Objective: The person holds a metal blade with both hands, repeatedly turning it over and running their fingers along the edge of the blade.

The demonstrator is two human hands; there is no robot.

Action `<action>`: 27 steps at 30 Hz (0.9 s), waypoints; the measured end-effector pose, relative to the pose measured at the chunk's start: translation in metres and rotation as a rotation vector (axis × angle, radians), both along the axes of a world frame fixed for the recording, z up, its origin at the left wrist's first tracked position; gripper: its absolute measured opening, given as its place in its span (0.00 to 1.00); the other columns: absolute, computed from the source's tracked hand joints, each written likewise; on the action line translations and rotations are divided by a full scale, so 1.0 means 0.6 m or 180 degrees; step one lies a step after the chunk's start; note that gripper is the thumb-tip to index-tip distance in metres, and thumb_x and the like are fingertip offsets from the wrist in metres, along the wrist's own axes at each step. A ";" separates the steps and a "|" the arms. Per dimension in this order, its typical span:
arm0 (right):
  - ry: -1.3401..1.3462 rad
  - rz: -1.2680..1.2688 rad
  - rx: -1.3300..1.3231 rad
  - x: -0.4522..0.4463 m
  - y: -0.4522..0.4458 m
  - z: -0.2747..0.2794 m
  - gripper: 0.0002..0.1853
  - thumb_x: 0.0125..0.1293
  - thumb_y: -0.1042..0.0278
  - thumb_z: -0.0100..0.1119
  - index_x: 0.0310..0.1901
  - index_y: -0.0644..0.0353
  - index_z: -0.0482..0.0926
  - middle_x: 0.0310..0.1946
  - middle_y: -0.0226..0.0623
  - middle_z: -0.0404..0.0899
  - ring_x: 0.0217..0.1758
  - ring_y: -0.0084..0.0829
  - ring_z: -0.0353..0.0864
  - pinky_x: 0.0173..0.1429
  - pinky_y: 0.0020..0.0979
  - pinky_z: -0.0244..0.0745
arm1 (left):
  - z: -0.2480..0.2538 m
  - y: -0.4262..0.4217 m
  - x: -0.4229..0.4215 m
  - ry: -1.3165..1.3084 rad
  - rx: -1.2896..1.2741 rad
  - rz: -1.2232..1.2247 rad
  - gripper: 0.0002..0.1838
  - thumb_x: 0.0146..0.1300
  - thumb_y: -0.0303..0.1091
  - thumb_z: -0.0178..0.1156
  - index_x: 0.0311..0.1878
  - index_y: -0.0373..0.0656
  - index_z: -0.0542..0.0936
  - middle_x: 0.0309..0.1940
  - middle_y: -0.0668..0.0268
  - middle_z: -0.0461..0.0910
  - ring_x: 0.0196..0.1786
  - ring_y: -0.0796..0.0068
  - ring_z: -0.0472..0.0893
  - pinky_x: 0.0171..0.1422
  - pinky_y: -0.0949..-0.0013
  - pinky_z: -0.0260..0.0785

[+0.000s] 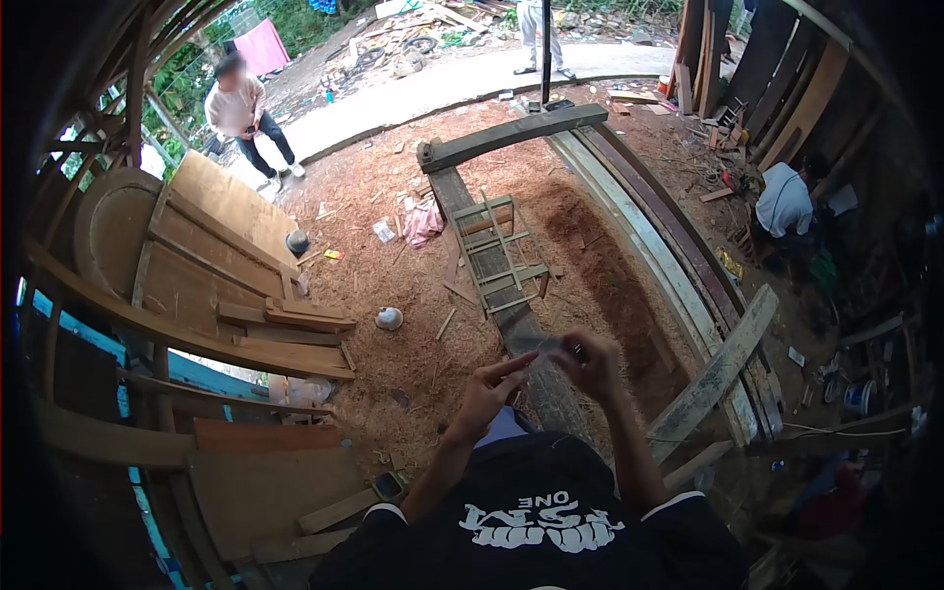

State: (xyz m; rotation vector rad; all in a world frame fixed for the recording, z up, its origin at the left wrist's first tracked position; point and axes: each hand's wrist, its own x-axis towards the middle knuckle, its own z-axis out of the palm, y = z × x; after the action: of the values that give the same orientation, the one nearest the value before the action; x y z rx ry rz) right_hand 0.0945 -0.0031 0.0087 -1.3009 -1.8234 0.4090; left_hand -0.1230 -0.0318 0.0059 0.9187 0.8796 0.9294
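Observation:
In front of my chest, my left hand (495, 390) is closed in a pinch, its fingertips meeting a small pale, thin piece (544, 348). My right hand (589, 367) curls round the other side of this piece and is slightly blurred. What the piece is cannot be made out. Below my hands lies a long, worn wooden beam (557, 398), running away from me. Farther along, a small frame of thin wooden strips (501, 251) rests on the beam.
Sawdust covers the ground. Wooden panels (221, 246) lean at the left, and long planks (649, 256) lie at the right. One person (241, 113) stands at the far left; another (785, 202) crouches at the right. A white cup-like object (389, 319) sits on the floor.

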 end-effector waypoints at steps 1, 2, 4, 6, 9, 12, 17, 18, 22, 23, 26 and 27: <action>0.0092 -0.0314 -0.0142 0.009 0.011 -0.006 0.15 0.55 0.55 0.77 0.35 0.53 0.82 0.20 0.32 0.80 0.22 0.30 0.83 0.27 0.31 0.74 | 0.004 -0.004 -0.004 0.0076 -0.0014 -0.0013 0.17 0.73 0.28 0.57 0.63 0.45 0.80 0.28 0.78 0.76 0.25 0.93 0.64 0.28 0.83 0.54; 0.0184 -0.0630 -0.0282 0.013 0.017 -0.012 0.15 0.55 0.54 0.76 0.36 0.52 0.82 0.19 0.31 0.80 0.22 0.30 0.83 0.26 0.32 0.73 | 0.008 -0.008 -0.007 0.0154 -0.0026 -0.0029 0.17 0.73 0.28 0.57 0.63 0.45 0.80 0.29 0.78 0.77 0.26 0.93 0.64 0.28 0.83 0.55; 0.0506 -0.0203 -0.0242 -0.009 0.004 -0.008 0.15 0.55 0.54 0.76 0.35 0.53 0.82 0.18 0.32 0.79 0.20 0.30 0.81 0.26 0.33 0.72 | -0.001 -0.007 -0.009 0.0152 0.0020 0.0016 0.17 0.73 0.27 0.57 0.63 0.44 0.80 0.30 0.78 0.78 0.26 0.93 0.64 0.29 0.82 0.56; 0.0099 0.0420 0.0005 -0.026 -0.012 0.016 0.15 0.56 0.57 0.76 0.35 0.56 0.82 0.18 0.34 0.79 0.19 0.29 0.81 0.24 0.33 0.71 | -0.023 -0.012 -0.007 -0.0011 0.0078 0.0094 0.17 0.73 0.27 0.56 0.63 0.43 0.80 0.32 0.77 0.79 0.27 0.93 0.64 0.30 0.82 0.57; 0.0230 0.0154 0.0218 -0.015 0.004 -0.001 0.14 0.57 0.58 0.75 0.34 0.57 0.81 0.17 0.33 0.78 0.18 0.25 0.79 0.23 0.31 0.69 | -0.002 -0.016 -0.001 0.0112 0.0178 0.0139 0.17 0.73 0.27 0.57 0.62 0.42 0.80 0.32 0.78 0.78 0.28 0.92 0.65 0.31 0.82 0.58; 0.0545 -0.0548 -0.0525 0.025 0.020 0.007 0.13 0.61 0.57 0.72 0.34 0.56 0.82 0.18 0.33 0.79 0.17 0.22 0.77 0.23 0.27 0.68 | 0.018 -0.019 0.006 0.0209 0.0043 0.0089 0.17 0.73 0.27 0.57 0.62 0.42 0.80 0.31 0.79 0.75 0.28 0.92 0.65 0.31 0.82 0.57; 0.0094 0.0133 -0.0079 0.009 -0.027 0.033 0.10 0.61 0.65 0.72 0.38 0.61 0.82 0.22 0.34 0.81 0.25 0.20 0.82 0.27 0.26 0.72 | 0.000 -0.011 0.024 0.0157 0.0125 -0.0054 0.17 0.73 0.26 0.55 0.63 0.42 0.80 0.30 0.80 0.73 0.28 0.92 0.64 0.31 0.82 0.56; 0.0254 -0.0102 -0.0128 0.018 -0.019 0.011 0.10 0.61 0.66 0.72 0.39 0.61 0.82 0.22 0.34 0.81 0.25 0.19 0.81 0.27 0.25 0.72 | -0.001 -0.011 0.027 0.0261 0.0129 -0.0051 0.17 0.73 0.26 0.55 0.63 0.42 0.80 0.30 0.80 0.73 0.28 0.92 0.63 0.31 0.82 0.56; 0.0830 -0.0683 -0.0548 0.059 -0.006 0.004 0.10 0.66 0.65 0.68 0.41 0.62 0.82 0.23 0.32 0.80 0.23 0.15 0.76 0.26 0.23 0.68 | 0.015 -0.012 0.028 0.0353 0.0146 -0.0295 0.18 0.73 0.30 0.58 0.64 0.42 0.79 0.28 0.80 0.73 0.28 0.92 0.63 0.31 0.83 0.56; 0.0882 -0.0642 -0.0525 0.056 -0.015 0.014 0.10 0.66 0.65 0.68 0.41 0.62 0.82 0.23 0.31 0.80 0.23 0.15 0.74 0.26 0.23 0.67 | 0.013 -0.012 0.027 0.0353 0.0119 -0.0301 0.18 0.72 0.30 0.58 0.64 0.42 0.79 0.28 0.80 0.73 0.28 0.91 0.63 0.31 0.83 0.56; 0.0562 -0.0202 -0.0299 0.029 -0.046 0.028 0.14 0.66 0.61 0.68 0.44 0.63 0.82 0.25 0.27 0.79 0.24 0.13 0.71 0.27 0.22 0.64 | 0.006 -0.012 0.028 0.0330 0.0086 -0.0368 0.18 0.72 0.30 0.58 0.64 0.41 0.79 0.28 0.80 0.72 0.27 0.91 0.63 0.31 0.82 0.56; 0.0440 -0.0070 -0.0245 0.029 -0.049 0.030 0.14 0.66 0.60 0.68 0.45 0.62 0.82 0.25 0.26 0.79 0.24 0.13 0.70 0.27 0.22 0.63 | 0.002 -0.011 0.026 0.0316 0.0120 -0.0398 0.18 0.72 0.30 0.58 0.64 0.41 0.79 0.28 0.80 0.72 0.27 0.91 0.63 0.30 0.82 0.56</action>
State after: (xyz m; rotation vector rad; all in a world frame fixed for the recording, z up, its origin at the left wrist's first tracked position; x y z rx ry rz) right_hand 0.1118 -0.0326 0.0266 -1.3106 -1.6912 0.5484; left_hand -0.1076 -0.0383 0.0070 1.0475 0.8809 0.8006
